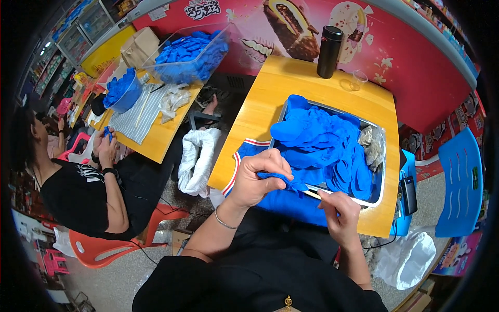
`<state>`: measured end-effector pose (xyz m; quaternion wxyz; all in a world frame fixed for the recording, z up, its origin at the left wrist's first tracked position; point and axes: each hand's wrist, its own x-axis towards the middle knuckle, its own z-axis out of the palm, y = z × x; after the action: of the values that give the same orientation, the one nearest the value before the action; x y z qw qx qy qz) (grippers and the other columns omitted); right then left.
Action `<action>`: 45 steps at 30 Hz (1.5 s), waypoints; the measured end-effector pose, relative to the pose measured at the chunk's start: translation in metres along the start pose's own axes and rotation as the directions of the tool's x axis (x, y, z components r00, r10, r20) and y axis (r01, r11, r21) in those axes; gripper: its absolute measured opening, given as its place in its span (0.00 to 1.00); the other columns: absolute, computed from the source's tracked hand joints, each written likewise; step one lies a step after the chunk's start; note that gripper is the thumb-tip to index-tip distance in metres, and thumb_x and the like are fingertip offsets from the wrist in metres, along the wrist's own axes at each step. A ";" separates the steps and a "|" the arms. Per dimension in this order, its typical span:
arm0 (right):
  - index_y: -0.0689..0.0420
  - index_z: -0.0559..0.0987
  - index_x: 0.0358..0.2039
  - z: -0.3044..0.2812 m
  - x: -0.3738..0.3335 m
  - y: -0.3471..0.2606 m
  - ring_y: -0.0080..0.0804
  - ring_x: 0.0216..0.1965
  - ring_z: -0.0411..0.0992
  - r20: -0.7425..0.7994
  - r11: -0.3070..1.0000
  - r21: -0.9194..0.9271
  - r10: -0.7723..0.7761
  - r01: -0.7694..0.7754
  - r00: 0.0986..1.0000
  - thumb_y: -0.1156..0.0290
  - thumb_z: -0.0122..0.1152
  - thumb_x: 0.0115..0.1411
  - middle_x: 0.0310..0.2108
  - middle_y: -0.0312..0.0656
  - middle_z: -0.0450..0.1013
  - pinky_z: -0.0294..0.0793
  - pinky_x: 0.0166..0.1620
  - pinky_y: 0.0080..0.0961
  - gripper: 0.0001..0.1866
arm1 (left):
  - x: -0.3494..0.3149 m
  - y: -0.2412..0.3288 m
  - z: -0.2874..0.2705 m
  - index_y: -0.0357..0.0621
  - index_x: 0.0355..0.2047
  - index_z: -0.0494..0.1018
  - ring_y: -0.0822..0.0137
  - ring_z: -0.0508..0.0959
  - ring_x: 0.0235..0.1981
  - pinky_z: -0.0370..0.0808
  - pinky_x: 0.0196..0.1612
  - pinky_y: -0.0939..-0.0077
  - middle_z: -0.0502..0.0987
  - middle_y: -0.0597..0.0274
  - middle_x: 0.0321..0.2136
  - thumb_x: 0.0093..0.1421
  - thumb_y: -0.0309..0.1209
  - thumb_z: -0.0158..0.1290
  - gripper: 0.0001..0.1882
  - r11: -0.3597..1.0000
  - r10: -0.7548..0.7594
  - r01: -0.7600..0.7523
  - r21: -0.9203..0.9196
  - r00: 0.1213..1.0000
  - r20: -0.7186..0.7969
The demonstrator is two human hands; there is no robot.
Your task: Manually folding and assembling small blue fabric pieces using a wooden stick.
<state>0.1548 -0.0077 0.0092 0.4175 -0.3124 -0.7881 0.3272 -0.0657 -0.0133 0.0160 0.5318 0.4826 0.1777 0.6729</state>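
Note:
My left hand (pixel 262 177) pinches a small blue fabric piece (pixel 273 178) between thumb and fingers, above the near edge of a metal tray (pixel 381 179). In my right hand (pixel 340 214), the thumb and fingers close on a thin, pale stick (pixel 312 194). Its far end meets the blue fabric; whether it goes inside, I cannot tell. Many flat blue fabric pieces (pixel 322 138) with rounded ends lie heaped in the tray. At the tray's right side sits a clear plastic bag (pixel 371 148) of something greyish-brown.
A black bottle (pixel 329 52) and a clear plastic cup (pixel 358 80) stand at the back of the wooden table (pixel 254 114). Left, a seated person (pixel 78 182) handles blue fabric near a clear bin (pixel 189 57). A white sack (pixel 199 161) stands between tables; a blue chair (pixel 460 182) is right.

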 end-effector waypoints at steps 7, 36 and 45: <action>0.57 0.77 0.39 0.004 -0.002 0.004 0.30 0.22 0.72 0.021 0.996 0.093 0.006 -0.008 1.000 0.88 0.51 0.44 0.20 0.41 0.72 0.69 0.27 0.20 0.21 | 0.001 -0.002 0.000 0.37 0.27 0.77 0.69 0.72 0.28 0.69 0.32 0.78 0.69 0.64 0.23 0.43 0.24 0.63 0.09 0.999 -0.035 0.035 -0.005 0.999 0.041; 0.61 0.70 0.42 0.023 -0.012 -0.010 0.19 0.21 0.66 0.587 0.070 0.771 0.305 -0.632 0.750 0.77 0.48 0.59 0.23 0.40 0.70 0.59 0.22 0.12 0.09 | -0.002 -0.006 0.003 0.37 0.26 0.74 0.77 0.69 0.23 0.67 0.23 0.87 0.72 0.61 0.26 0.51 0.26 0.59 0.06 0.995 -0.056 0.053 0.087 0.998 0.023; 0.64 0.74 0.41 0.036 -0.013 -0.004 0.22 0.27 0.72 0.032 0.898 0.394 0.200 -0.196 0.979 0.82 0.50 0.56 0.33 0.43 0.73 0.68 0.28 0.13 0.11 | -0.002 -0.006 0.004 0.37 0.32 0.75 0.75 0.69 0.25 0.68 0.26 0.86 0.71 0.60 0.27 0.54 0.29 0.55 0.08 0.993 0.118 -0.119 -0.008 0.991 -0.057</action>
<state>0.1287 -0.0292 -0.0098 0.4403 -0.3017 -0.6679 0.5187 -0.0592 -0.0134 0.0122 0.4883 0.4702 0.1598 0.7176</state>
